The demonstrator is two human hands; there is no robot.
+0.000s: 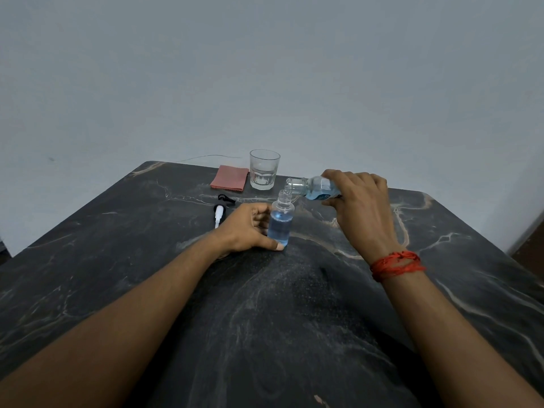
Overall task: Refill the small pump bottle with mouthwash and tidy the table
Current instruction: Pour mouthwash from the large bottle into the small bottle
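Dark marble table with pale veins, set against a plain grey wall. Only one view, from the head, looking down along both bare forearms.

Left hand wrapped around the small bottle, fingers curled on its left side and the thumb lying along its base, clamped on it. Standing upright on the table inside that grip, neck open with no pump on it, filled with blue liquid up to about the shoulder.

Right hand closed around the mouthwash bottle, held tipped almost flat just above and to the right of the left-hand grip. Open mouth pointing left, right over the small bottle's neck, the two rims nearly touching. Blue liquid visible in the part near the fingers. Red thread wound around the right wrist.

Just beyond the left-hand knuckles, lying flat on the table: pump head with its white tube pointing toward the camera, and a black cap a little farther back. Farther still from both grips, near the far edge: clear glass, upright, and a folded pink cloth just left of it.
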